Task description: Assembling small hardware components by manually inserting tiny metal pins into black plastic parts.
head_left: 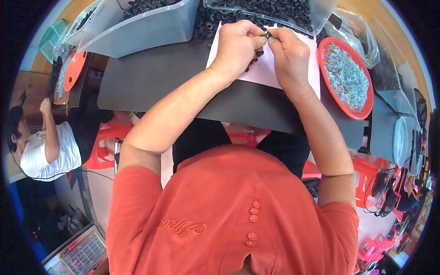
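Observation:
Over a pale sheet of paper, my left hand and my right hand meet fingertip to fingertip. Both are closed in a pinch on one small black plastic part. Fingers cover most of that part, so its exact shape is hidden. Several loose black pieces lie on the sheet, partly behind my left hand. To the right of my right hand, a round red plate holds a heap of small shiny metal pieces, too fine to tell apart.
A translucent bin with black parts stands at the back left of the dark table. Another clear bin lies at the back among heaped black parts. A clear plastic bag sits behind the plate. A person sits at far left.

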A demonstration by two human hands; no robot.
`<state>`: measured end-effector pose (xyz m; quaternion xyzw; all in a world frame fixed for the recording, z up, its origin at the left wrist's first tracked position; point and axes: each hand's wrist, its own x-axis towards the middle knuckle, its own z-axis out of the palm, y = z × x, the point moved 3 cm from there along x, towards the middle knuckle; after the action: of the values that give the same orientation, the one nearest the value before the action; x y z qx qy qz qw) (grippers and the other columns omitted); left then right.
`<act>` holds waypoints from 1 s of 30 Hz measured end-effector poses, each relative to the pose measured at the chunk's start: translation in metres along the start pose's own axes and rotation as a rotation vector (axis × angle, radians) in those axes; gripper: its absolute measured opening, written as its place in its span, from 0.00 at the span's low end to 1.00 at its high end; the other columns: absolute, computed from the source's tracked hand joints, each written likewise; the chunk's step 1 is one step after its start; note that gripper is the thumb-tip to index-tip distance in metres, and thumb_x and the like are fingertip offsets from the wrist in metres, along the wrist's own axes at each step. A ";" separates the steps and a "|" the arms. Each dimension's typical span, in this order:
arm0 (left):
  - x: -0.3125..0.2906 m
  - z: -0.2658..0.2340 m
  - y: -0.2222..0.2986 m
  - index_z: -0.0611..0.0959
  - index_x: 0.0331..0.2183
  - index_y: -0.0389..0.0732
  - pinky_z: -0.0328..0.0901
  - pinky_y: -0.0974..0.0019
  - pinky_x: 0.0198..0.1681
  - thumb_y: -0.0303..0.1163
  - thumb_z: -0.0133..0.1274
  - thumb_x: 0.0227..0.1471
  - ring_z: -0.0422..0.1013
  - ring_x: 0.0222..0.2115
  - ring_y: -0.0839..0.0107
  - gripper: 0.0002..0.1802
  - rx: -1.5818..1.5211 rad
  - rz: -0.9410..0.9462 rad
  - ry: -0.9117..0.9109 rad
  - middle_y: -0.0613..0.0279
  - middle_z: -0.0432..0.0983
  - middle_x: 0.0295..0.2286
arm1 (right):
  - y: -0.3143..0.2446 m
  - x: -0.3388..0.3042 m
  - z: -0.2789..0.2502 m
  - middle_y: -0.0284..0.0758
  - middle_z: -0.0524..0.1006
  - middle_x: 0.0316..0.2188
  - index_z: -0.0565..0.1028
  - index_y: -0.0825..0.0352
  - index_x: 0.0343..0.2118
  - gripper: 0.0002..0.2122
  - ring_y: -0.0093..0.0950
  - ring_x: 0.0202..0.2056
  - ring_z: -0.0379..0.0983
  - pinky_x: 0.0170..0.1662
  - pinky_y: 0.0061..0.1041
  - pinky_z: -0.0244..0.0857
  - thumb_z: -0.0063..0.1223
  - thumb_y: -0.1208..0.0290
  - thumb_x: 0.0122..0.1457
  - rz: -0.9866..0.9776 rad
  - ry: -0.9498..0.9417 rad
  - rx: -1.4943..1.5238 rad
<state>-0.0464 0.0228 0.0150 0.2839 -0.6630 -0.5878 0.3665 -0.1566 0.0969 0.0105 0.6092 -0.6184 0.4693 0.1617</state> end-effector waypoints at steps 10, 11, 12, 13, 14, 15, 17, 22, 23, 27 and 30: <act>0.007 -0.003 -0.012 0.80 0.27 0.32 0.68 0.72 0.26 0.23 0.55 0.48 0.72 0.21 0.73 0.04 -0.289 -0.135 -0.051 0.58 0.77 0.22 | -0.007 0.003 0.003 0.37 0.72 0.24 0.72 0.66 0.27 0.12 0.35 0.25 0.73 0.25 0.33 0.67 0.61 0.71 0.39 -0.134 0.096 -0.175; 0.007 -0.002 -0.011 0.80 0.26 0.32 0.69 0.72 0.27 0.24 0.56 0.48 0.72 0.21 0.72 0.04 -0.263 -0.138 -0.057 0.58 0.77 0.22 | -0.006 0.003 0.003 0.36 0.71 0.22 0.71 0.65 0.25 0.12 0.35 0.24 0.72 0.24 0.32 0.66 0.61 0.70 0.38 -0.170 0.110 -0.229; 0.006 -0.001 -0.009 0.80 0.26 0.32 0.69 0.72 0.27 0.24 0.56 0.48 0.72 0.21 0.72 0.04 -0.264 -0.139 -0.063 0.58 0.77 0.22 | -0.005 0.003 0.002 0.36 0.71 0.22 0.71 0.65 0.25 0.12 0.35 0.24 0.72 0.24 0.32 0.66 0.61 0.70 0.38 -0.167 0.111 -0.234; 0.005 -0.001 -0.008 0.80 0.26 0.32 0.68 0.72 0.27 0.24 0.56 0.48 0.72 0.21 0.73 0.04 -0.258 -0.149 -0.083 0.59 0.76 0.22 | -0.006 0.002 0.001 0.36 0.71 0.21 0.71 0.65 0.24 0.11 0.35 0.24 0.71 0.23 0.31 0.66 0.61 0.69 0.37 -0.197 0.119 -0.242; 0.003 -0.001 -0.007 0.81 0.25 0.32 0.68 0.72 0.27 0.24 0.56 0.48 0.72 0.21 0.73 0.04 -0.251 -0.159 -0.103 0.59 0.76 0.22 | -0.008 0.001 0.000 0.35 0.70 0.20 0.70 0.64 0.22 0.11 0.34 0.23 0.71 0.22 0.30 0.65 0.62 0.69 0.37 -0.226 0.127 -0.250; 0.002 -0.002 -0.004 0.81 0.26 0.32 0.68 0.73 0.26 0.24 0.56 0.49 0.72 0.21 0.73 0.05 -0.226 -0.129 -0.094 0.59 0.76 0.22 | -0.012 0.002 0.000 0.34 0.70 0.20 0.69 0.64 0.21 0.11 0.34 0.22 0.70 0.21 0.30 0.65 0.61 0.69 0.37 -0.266 0.154 -0.243; 0.000 -0.004 -0.002 0.80 0.26 0.32 0.67 0.73 0.26 0.24 0.55 0.50 0.72 0.21 0.74 0.05 -0.263 -0.084 -0.093 0.60 0.76 0.22 | -0.018 0.004 -0.001 0.34 0.70 0.19 0.70 0.64 0.21 0.11 0.34 0.21 0.70 0.21 0.30 0.65 0.62 0.67 0.37 -0.294 0.181 -0.203; 0.000 -0.016 0.020 0.80 0.27 0.32 0.68 0.72 0.25 0.24 0.54 0.50 0.73 0.21 0.72 0.05 -0.204 0.054 -0.034 0.58 0.77 0.22 | -0.014 0.015 -0.010 0.35 0.74 0.22 0.75 0.66 0.33 0.12 0.32 0.24 0.74 0.26 0.28 0.67 0.61 0.68 0.45 0.023 -0.006 0.198; -0.001 -0.023 0.032 0.80 0.27 0.32 0.68 0.72 0.25 0.25 0.55 0.50 0.73 0.20 0.71 0.05 -0.184 0.095 0.000 0.58 0.77 0.22 | -0.014 0.020 -0.019 0.36 0.75 0.22 0.75 0.67 0.35 0.13 0.31 0.24 0.75 0.28 0.28 0.68 0.61 0.68 0.47 0.129 -0.112 0.270; 0.000 -0.053 0.103 0.80 0.24 0.33 0.62 0.76 0.18 0.24 0.57 0.42 0.68 0.15 0.77 0.04 0.069 0.272 0.333 0.61 0.73 0.16 | 0.040 0.030 -0.049 0.47 0.77 0.26 0.76 0.70 0.34 0.10 0.44 0.33 0.77 0.37 0.40 0.69 0.49 0.71 0.51 0.206 -0.244 -0.408; 0.027 -0.094 0.111 0.79 0.23 0.34 0.61 0.75 0.18 0.24 0.58 0.41 0.68 0.15 0.77 0.05 0.280 0.345 0.431 0.61 0.73 0.16 | 0.061 0.020 -0.032 0.50 0.76 0.36 0.77 0.71 0.33 0.11 0.46 0.36 0.75 0.41 0.42 0.69 0.44 0.73 0.51 0.203 -0.446 -0.612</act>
<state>0.0212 -0.0368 0.1326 0.3332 -0.6828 -0.3462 0.5504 -0.2281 0.0985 0.0184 0.5555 -0.8069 0.1330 0.1501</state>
